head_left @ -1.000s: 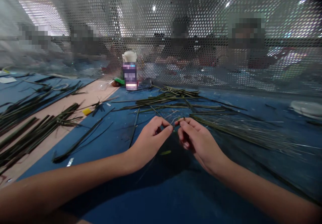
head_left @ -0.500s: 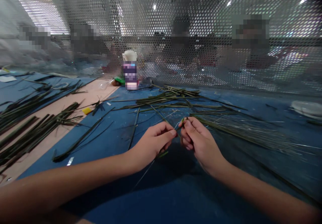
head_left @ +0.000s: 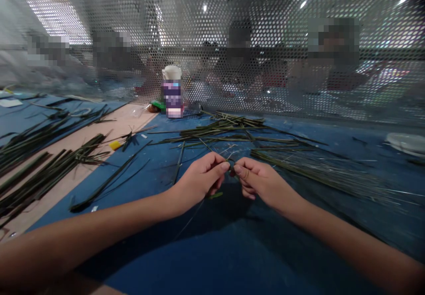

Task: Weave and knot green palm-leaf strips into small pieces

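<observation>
Close together over the blue table (head_left: 186, 259), my two hands pinch a thin green plant strip (head_left: 231, 161) that bends between their fingertips. My left hand (head_left: 204, 178) is closed on it with thumb and forefinger; a green end (head_left: 215, 195) pokes out below the palm, and a fine thread or wire (head_left: 191, 220) trails down from there. My right hand (head_left: 257, 175) is closed, thumb against forefinger, at the other side of the bend. The curled fingers hide most of the strip.
Bundles of green strips lie at the back (head_left: 219, 129) and left (head_left: 56, 175). Thin clear strands (head_left: 345, 175) spread at right. A labelled container (head_left: 171, 93) stands before a perforated metal screen (head_left: 206, 34), people behind it. A white lid (head_left: 407, 141) lies far right, a yellow piece (head_left: 114, 145) left.
My right hand has moved slightly left and down, bringing its fingertips closer to the left hand's. The strip between them now shows as a small bend. The left hand has barely shifted.
</observation>
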`<move>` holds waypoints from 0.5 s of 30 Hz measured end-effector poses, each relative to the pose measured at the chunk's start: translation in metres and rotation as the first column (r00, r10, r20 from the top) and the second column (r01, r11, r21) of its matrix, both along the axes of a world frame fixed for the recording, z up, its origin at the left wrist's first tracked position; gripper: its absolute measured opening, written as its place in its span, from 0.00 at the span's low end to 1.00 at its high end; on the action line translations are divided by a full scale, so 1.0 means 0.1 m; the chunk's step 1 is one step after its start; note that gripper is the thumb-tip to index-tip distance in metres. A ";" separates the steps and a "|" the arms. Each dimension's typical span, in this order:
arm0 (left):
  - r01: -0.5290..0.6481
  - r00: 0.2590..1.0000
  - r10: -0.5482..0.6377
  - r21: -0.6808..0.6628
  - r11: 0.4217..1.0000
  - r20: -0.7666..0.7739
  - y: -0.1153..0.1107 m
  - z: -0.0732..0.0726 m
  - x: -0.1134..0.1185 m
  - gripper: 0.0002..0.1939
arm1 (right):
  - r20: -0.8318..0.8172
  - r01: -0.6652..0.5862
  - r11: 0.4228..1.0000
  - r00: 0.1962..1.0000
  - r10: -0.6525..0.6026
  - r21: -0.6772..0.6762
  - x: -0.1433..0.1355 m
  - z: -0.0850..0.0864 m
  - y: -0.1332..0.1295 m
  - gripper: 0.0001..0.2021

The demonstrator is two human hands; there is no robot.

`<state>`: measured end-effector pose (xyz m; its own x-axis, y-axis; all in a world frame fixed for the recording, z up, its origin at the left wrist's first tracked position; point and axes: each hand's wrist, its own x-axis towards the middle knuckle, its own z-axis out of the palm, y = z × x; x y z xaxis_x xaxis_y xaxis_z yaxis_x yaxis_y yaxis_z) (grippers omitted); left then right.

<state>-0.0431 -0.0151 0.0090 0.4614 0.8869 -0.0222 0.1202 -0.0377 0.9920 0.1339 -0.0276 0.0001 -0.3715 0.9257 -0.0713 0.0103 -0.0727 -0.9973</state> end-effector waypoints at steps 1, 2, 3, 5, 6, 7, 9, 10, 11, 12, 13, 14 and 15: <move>-0.005 1.000 0.005 -0.015 1.000 0.019 0.01 0.00 0.00 0.11 | -0.006 -0.013 1.000 1.000 0.013 0.005 0.00 0.00 -0.01 0.17; -0.013 0.999 0.014 -0.024 1.000 0.034 0.03 0.01 0.00 0.11 | -0.001 -0.029 0.999 1.000 0.029 0.015 -0.01 0.00 -0.02 0.16; -0.024 0.999 0.026 -0.024 0.999 0.044 0.05 0.02 -0.01 0.11 | 0.021 -0.047 0.999 0.999 0.046 0.026 -0.02 0.01 -0.03 0.16; -0.056 0.997 0.057 -0.008 0.998 0.056 0.09 0.05 -0.03 0.11 | 0.116 -0.080 0.995 0.991 0.072 0.061 -0.03 0.01 -0.05 0.14; -0.072 0.996 0.072 0.000 0.997 0.058 0.11 0.07 -0.04 0.11 | 0.183 -0.091 0.992 0.980 0.073 0.093 -0.03 0.01 -0.06 0.13; -0.086 0.995 0.085 0.005 0.996 0.058 0.13 0.09 -0.05 0.11 | 0.257 -0.101 0.986 0.964 0.064 0.136 -0.04 0.01 -0.07 0.12; -0.114 0.992 0.113 0.009 0.993 0.062 0.16 0.13 -0.06 0.10 | 0.408 -0.142 0.958 0.912 0.029 0.248 -0.03 0.03 -0.09 0.10; -0.130 0.990 0.128 0.014 0.991 0.065 0.18 0.14 -0.07 0.09 | 0.473 -0.170 0.938 0.881 0.007 0.302 -0.03 0.05 -0.10 0.10; -0.145 0.987 0.143 0.021 0.989 0.070 0.19 0.15 -0.07 0.09 | 0.529 -0.202 0.919 0.849 -0.009 0.340 -0.03 0.07 -0.11 0.10; -0.157 0.985 0.154 0.029 0.987 0.077 0.20 0.16 -0.08 0.09 | 0.574 -0.234 0.902 0.819 -0.019 0.363 -0.02 0.08 -0.12 0.09; -0.164 0.984 0.160 0.035 0.986 0.083 0.22 0.15 -0.08 0.09 | 0.611 -0.264 0.889 0.791 -0.022 0.375 -0.02 0.10 -0.12 0.09; -0.166 0.983 0.162 0.036 0.985 0.089 0.22 0.15 -0.08 0.09 | 0.640 -0.291 0.879 0.768 -0.021 0.378 -0.02 0.12 -0.13 0.09; -0.166 0.982 0.162 0.031 0.986 0.094 0.23 0.14 -0.09 0.09 | 0.663 -0.313 0.872 0.748 -0.018 0.376 -0.01 0.15 -0.14 0.09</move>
